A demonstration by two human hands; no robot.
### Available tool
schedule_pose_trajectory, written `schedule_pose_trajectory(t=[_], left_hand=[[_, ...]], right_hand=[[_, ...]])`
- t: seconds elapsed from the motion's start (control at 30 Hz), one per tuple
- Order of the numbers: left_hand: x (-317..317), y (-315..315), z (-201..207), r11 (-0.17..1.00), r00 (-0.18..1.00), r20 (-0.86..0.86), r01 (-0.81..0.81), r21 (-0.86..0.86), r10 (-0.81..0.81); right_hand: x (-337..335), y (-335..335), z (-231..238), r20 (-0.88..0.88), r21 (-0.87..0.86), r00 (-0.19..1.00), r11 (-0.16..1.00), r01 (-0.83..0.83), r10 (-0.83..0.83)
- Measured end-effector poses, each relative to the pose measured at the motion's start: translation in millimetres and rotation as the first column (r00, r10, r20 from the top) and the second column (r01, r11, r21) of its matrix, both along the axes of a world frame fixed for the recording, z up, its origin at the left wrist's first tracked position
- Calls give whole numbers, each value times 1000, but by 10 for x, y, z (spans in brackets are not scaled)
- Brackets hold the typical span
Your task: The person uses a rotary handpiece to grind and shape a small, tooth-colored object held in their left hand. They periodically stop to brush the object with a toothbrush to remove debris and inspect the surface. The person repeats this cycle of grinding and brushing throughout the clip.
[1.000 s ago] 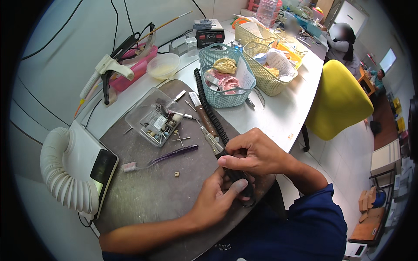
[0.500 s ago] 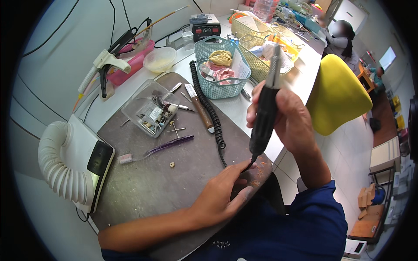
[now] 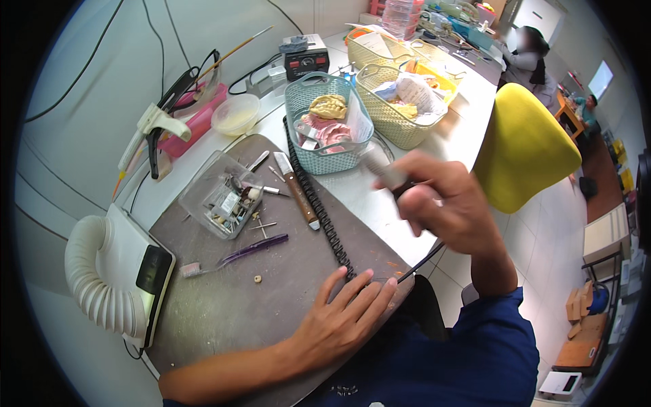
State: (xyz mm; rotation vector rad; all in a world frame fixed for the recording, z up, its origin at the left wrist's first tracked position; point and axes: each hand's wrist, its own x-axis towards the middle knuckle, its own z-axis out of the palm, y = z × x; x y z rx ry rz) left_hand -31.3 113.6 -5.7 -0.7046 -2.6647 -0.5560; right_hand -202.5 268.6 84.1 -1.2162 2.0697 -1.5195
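My right hand (image 3: pixel 447 203) is raised over the right side of the bench, its fingers wrapped round a rotary handpiece (image 3: pixel 388 175). Motion blurs the handpiece's metal front end, which points up and left toward the teal basket. My left hand (image 3: pixel 346 305) lies flat, fingers spread, on the grey work board (image 3: pixel 224 312) near its right edge. The handpiece's coiled black cord (image 3: pixel 319 217) runs down to my left fingertips. Left of the cord is a wooden-handled knife (image 3: pixel 296 193). Further left lie a purple toothbrush (image 3: pixel 254 249) and a small cream tooth-like piece (image 3: pixel 258 279).
A clear box (image 3: pixel 196 183) of small tools and burs sits on the board. Behind stand a teal basket (image 3: pixel 325 163), yellow baskets (image 3: pixel 400 132) and a control box (image 3: pixel 306 64). A white hose unit (image 3: pixel 102 292) is left, a yellow chair (image 3: pixel 529 149) right. A person (image 3: pixel 525 64) sits beyond.
My right hand has tipped the handpiece from upright to pointing up and left. My left hand has turned palm down and flattened on the board. The view has shifted slightly.
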Motion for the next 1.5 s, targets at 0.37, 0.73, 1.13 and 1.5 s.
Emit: schedule_pose_trajectory(t=[0.37, 0.73, 1.13, 1.5], left_hand=[[307, -5, 310, 996, 996, -5, 88, 10, -88], [1295, -156, 73, 777, 753, 239, -629, -14, 613], [1363, 21, -155, 523, 512, 158, -852, -33, 844], [1251, 147, 33, 448, 465, -22, -865, -227, 885]], right_hand=[[-318, -576, -739, -741, 217, 637, 973, -73, 214], [-588, -183, -842, -645, 235, 729, 967, -97, 230], [-1413, 926, -745, -342, -447, 549, 646, 619, -763], [-1873, 1062, -1519, 140, -242, 528, 488, 838, -837]])
